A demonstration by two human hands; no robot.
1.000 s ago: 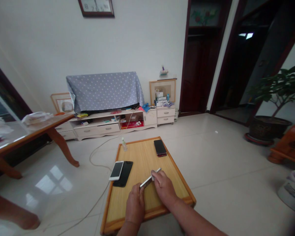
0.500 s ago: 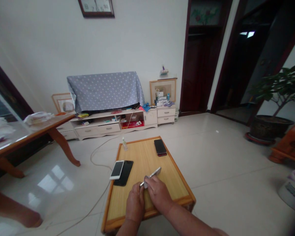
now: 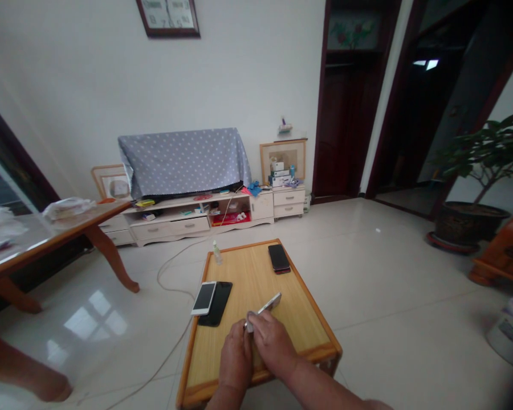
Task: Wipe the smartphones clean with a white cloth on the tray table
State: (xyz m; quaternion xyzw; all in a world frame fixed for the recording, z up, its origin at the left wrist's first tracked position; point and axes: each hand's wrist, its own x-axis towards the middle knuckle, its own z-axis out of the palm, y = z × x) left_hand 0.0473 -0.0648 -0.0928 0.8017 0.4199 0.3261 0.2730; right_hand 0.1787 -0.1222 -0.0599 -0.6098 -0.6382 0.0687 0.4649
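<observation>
Over the near part of a small wooden table (image 3: 248, 267), my left hand (image 3: 236, 354) is closed on the near end of a thin silver-edged phone (image 3: 271, 303). The phone is held edge up, slanting away to the right. My right hand (image 3: 274, 341) is closed on a small pale grey piece, like a folded cloth (image 3: 250, 322), pressed over the phone's edge beside the left fingers. Left of the hands lies a white phone (image 3: 204, 298), partly on top of a black phone or case (image 3: 219, 307).
A small clear bottle (image 3: 216, 252) stands at the table's far left corner. Another black phone (image 3: 279, 257) lies at the far right, over a reddish item. A cable (image 3: 171, 267) runs along the floor at left. The white cabinet (image 3: 166, 230) stands beyond.
My right hand with the grey piece has slid slightly left and nearer along the phone's edge, baring more of the phone. My left hand keeps its hold. The view has tilted slightly up.
</observation>
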